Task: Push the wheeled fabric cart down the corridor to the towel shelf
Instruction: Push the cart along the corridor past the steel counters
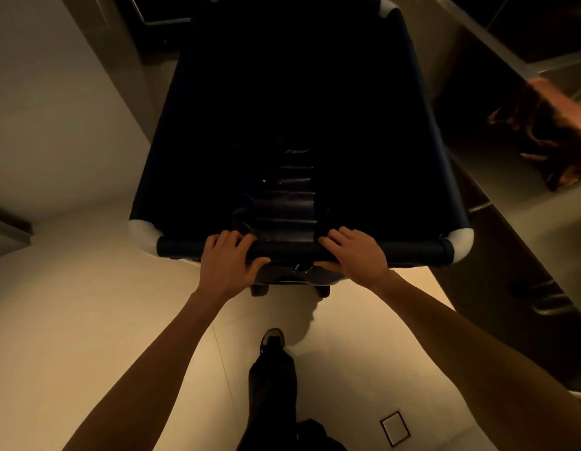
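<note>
Gripping the near rail [185,249] of the wheeled fabric cart [191,131], both bare hands close around the padded dark bar. The left hand [224,262] wraps it left of centre, fingers over the top and thumb curled beneath; the right hand [354,255] holds it right of centre in the same manner, fingers over the top and thumb tucked under. Both forearms reach from the near edge of the view toward the cart. The cart fills the middle of the scene, its dark fabric bin open on top, with white corner pieces [461,244] at the ends of the near rail and one at the far right corner. Two casters [260,290] show beneath the near end on the pale tiled floor [87,304]. One shoe [273,337] and a dark trouser leg stand just behind the cart. A pale wall [55,109] runs along the left. On the right, a metal shelf unit [526,216] stands close beside the cart, holding crumpled orange-brown fabric [549,125]; its contents are otherwise too dim to identify.
</note>
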Motion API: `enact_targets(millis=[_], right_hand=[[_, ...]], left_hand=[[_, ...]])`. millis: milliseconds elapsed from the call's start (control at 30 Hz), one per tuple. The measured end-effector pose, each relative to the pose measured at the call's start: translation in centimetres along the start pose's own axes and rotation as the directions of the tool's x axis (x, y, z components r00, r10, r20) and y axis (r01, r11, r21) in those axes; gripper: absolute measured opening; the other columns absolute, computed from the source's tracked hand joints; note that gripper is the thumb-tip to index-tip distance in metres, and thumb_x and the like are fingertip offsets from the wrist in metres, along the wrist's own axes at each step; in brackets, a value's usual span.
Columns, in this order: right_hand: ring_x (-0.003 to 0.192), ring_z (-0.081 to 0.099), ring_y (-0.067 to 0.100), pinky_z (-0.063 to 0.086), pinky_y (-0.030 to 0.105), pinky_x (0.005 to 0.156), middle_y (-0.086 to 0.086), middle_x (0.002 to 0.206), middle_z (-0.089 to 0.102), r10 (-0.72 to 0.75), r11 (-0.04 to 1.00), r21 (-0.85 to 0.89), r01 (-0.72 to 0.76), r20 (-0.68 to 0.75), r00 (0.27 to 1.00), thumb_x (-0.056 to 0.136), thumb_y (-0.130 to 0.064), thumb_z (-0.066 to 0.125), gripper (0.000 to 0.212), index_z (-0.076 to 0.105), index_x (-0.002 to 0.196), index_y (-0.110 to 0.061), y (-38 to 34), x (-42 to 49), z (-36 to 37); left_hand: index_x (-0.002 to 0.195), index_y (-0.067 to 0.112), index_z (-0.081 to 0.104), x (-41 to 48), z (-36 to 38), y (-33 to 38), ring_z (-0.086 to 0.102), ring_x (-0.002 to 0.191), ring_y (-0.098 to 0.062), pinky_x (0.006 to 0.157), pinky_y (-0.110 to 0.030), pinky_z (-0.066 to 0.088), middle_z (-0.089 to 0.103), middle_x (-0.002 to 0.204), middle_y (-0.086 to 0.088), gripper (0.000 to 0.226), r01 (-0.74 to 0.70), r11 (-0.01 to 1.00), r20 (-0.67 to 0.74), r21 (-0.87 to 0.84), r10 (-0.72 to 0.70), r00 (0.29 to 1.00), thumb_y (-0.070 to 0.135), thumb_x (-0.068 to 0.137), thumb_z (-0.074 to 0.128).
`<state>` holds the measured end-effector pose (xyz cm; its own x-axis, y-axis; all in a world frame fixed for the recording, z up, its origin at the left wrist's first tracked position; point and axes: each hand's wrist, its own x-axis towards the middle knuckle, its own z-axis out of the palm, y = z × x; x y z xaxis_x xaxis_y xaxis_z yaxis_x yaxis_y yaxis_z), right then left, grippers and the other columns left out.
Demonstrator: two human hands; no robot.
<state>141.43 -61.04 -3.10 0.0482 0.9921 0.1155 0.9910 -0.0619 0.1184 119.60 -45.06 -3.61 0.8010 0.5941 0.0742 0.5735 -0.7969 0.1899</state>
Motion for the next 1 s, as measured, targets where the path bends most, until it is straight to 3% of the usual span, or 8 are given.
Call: enact_targets(millis=[267,533,1000], right_hand=[[0.078,0.064,0.026,0.050,0.027,0.062,0.009,0.090,0.067,0.018,0.999,-0.033,-0.021,-0.078,0.997,0.072,-0.046,0.072,0.047,0.065,0.103,-0.011,3.4,9.2,1.9],[0.083,0.064,0.026,0.050,0.028,0.066,0.007,0.095,0.067,0.107,0.994,0.016,-0.106,-0.104,0.989,0.074,-0.051,0.068,0.050,0.064,0.105,-0.012,2.2,15.4,3.0],[0.074,0.063,0.023,0.048,0.028,0.058,0.006,0.086,0.066,0.139,0.989,0.081,-0.127,-0.170,0.976,0.075,-0.049,0.069,0.044,0.064,0.097,-0.012,-5.9,11.0,1.3]], left_hand=[[0.101,0.010,0.063,9.7,-0.5,-5.1,0.058,0.085,-0.033,0.080,-0.043,0.041,0.064,0.088,-0.013,0.057,-0.046,0.998,0.011,0.036,0.046,0.999,0.058,0.080,0.038],[0.105,0.009,0.061,14.1,-1.2,-11.1,0.056,0.086,-0.033,0.080,-0.043,0.038,0.062,0.090,-0.016,0.058,-0.117,0.991,0.015,0.063,0.116,0.993,0.058,0.082,0.037],[0.105,0.010,0.062,5.7,-3.0,-12.4,0.057,0.084,-0.032,0.080,-0.042,0.038,0.063,0.087,-0.013,0.060,-0.122,0.991,0.064,0.055,0.119,0.991,0.059,0.081,0.036]])
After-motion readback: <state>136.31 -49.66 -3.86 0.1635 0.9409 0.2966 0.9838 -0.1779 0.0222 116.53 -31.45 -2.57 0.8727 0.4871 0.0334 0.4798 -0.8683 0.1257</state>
